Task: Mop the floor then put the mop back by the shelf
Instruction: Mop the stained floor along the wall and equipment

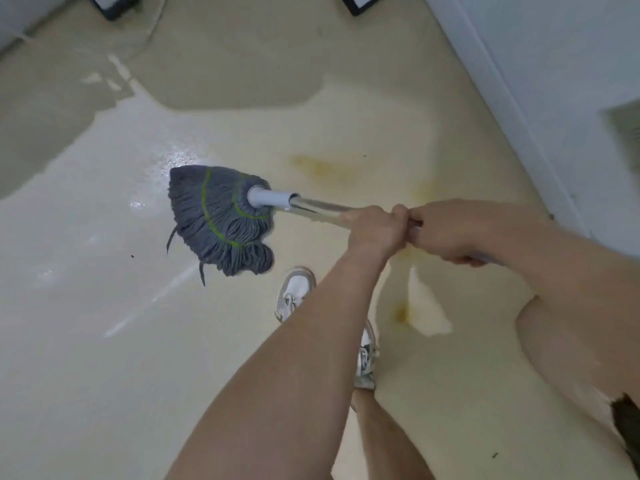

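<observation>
A mop with a grey string head banded in green lies spread on the wet cream floor, left of centre. Its shiny metal handle runs right from a white collar into my hands. My left hand grips the handle lower down. Right behind it, touching it, my right hand grips the handle's upper part. The handle's top end is hidden under my right forearm.
A white wall and baseboard run down the right side. Two dark furniture feet stand at the far edge. Yellowish stains mark the floor ahead of the hands. My white shoes stand just below the mop head.
</observation>
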Tool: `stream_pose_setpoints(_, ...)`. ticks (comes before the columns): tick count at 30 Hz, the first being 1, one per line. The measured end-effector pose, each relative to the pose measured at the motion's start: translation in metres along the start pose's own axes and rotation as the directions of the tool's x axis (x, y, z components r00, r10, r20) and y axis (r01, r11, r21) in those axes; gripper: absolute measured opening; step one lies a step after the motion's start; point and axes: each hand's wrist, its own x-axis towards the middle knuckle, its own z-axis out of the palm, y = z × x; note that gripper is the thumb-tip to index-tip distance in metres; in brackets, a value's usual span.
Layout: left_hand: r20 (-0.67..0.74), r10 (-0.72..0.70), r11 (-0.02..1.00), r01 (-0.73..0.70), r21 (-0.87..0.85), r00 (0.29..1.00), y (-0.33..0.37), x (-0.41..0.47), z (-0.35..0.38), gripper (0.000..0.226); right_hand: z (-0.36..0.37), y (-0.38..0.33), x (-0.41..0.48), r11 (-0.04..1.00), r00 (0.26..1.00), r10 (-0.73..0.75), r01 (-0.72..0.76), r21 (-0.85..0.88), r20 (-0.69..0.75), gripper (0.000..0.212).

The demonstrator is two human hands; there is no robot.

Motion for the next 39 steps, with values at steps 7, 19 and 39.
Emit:
stream_pose_setpoints(7, 0.009, -0.060, 0.979, 0.061, -0.194, 0.998, 0.015, -0.006, 0.032, 0.084, -0.002, 0.020, -0.010, 0.985, 0.997, 0.064, -0.055, 0.164, -0.048, 0.020)
stream_pose_setpoints(19, -0.303, -0.050, 0.993, 0.080, 0.087, 0.952, 0.000, 0.058, 0.028, 0.049, 0.032, 0.035, 0.058, 0.964, 0.977, -0.207, 0.214, 0.158, -0.055, 0.028)
stream_pose_setpoints(39, -0.063, -0.123, 0.989, 0.117, -0.089, 0.990, 0.026, 0.002, 0.257, 0.059, 0.037, 0.247, 0.021, 0.894, 0.995, -0.070, 0.031, 0.448, 0.071, 0.024)
